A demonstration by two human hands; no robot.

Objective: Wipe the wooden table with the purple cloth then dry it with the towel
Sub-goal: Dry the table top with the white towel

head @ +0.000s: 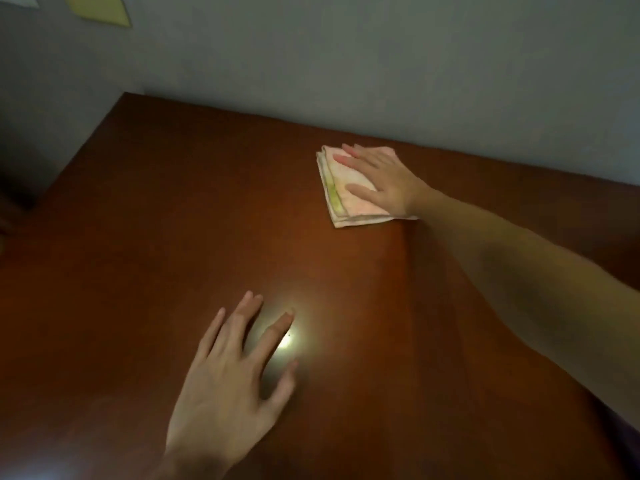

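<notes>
A folded towel (341, 199), pale pink with a yellow-green stripe, lies on the wooden table (156, 220) near the far edge by the wall. My right hand (381, 181) rests flat on top of it, fingers spread and pointing left, arm stretched in from the right. My left hand (235, 372) lies palm down on the bare table near the front, fingers apart and holding nothing. A bright light reflection shines on the wood beside its index finger. No purple cloth shows clearly; a dark purple patch sits at the lower right corner (627, 441).
A grey wall (381, 64) runs right behind the table's far edge. A yellow-green paper (104, 8) hangs on the wall at the top left. The table's left edge drops off to a dark floor area (20, 188).
</notes>
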